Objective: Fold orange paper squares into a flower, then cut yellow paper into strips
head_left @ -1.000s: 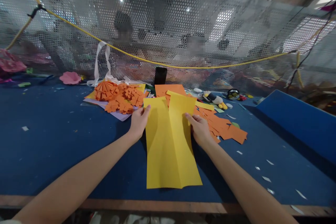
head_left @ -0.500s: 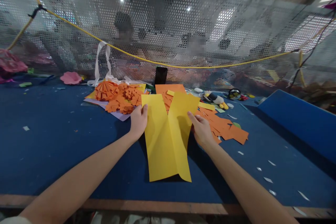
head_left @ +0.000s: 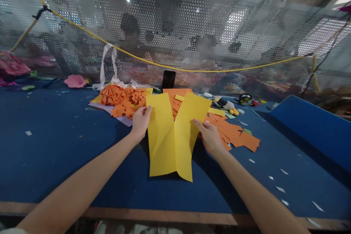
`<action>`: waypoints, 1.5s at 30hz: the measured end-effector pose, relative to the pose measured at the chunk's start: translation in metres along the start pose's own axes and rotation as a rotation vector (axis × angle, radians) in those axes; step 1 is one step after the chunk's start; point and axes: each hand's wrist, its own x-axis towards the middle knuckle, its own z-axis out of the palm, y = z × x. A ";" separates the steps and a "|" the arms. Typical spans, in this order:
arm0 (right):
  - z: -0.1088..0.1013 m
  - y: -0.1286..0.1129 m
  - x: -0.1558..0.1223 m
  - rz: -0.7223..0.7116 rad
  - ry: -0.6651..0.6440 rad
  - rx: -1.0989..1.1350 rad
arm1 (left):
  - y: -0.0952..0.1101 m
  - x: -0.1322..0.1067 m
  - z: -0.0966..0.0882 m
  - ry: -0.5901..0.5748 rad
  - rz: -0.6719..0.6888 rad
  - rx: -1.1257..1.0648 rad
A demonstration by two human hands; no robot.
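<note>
Between my hands is a sheet of yellow paper, creased down its middle and parted from the top edge to about a third of its length, making a V. My left hand pinches the left flap by its outer edge. On the other flap, my right hand grips the right edge, thumb on top. The sheet's lower end hangs close over the blue tabletop; whether it touches is unclear. Behind it lie orange paper flowers on the left and cut orange paper pieces on the right.
A dark phone leans against the perforated metal screen at the back. A roll of tape and a small plush toy lie right of centre. A blue panel stands at right. White paper scraps are scattered near it.
The flaps have spread farther apart and the V gap has widened and lengthened slightly. The left hand moved a little left and up; the sheet's lower end rose and shifted left.
</note>
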 end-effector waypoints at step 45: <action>-0.015 0.014 0.012 -0.382 0.319 -0.773 | 0.008 -0.016 0.002 -0.010 0.034 0.267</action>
